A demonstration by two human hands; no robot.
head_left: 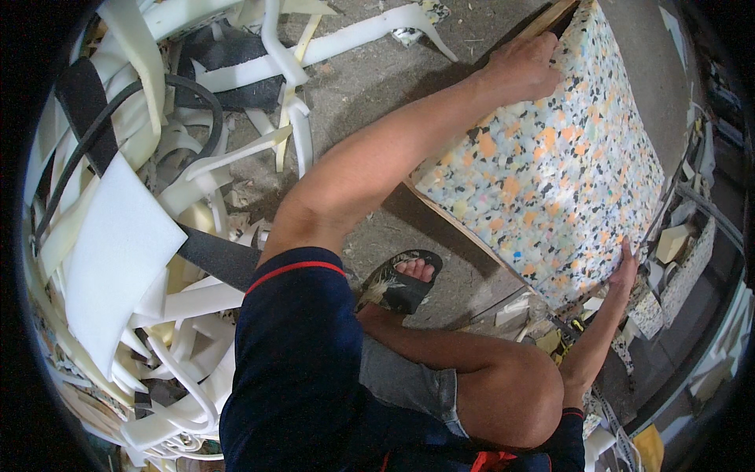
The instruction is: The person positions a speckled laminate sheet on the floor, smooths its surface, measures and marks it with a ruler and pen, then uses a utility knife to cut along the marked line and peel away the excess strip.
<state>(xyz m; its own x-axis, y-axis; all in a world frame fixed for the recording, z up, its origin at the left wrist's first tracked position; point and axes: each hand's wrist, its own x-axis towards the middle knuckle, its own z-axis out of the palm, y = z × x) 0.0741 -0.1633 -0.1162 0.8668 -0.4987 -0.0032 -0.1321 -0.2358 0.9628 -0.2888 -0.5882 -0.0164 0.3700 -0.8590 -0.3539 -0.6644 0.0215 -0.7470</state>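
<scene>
A large foam panel, speckled white, orange and black, stands tilted in front of me, with a wooden edge along its near left side. My left arm stretches across to its upper left edge. There my left hand is closed, its fingers curled at the edge beside a wooden strip. Lower down, my right hand grips the panel's lower right edge, one digit lying up against the speckled face. The rest of that hand's fingers are partly hidden.
White foam strips and black foam pieces heap up on the left. My sandalled foot is on the dusty concrete floor. Speckled foam offcuts lie at the right. A yellow-and-black object is beside my right forearm.
</scene>
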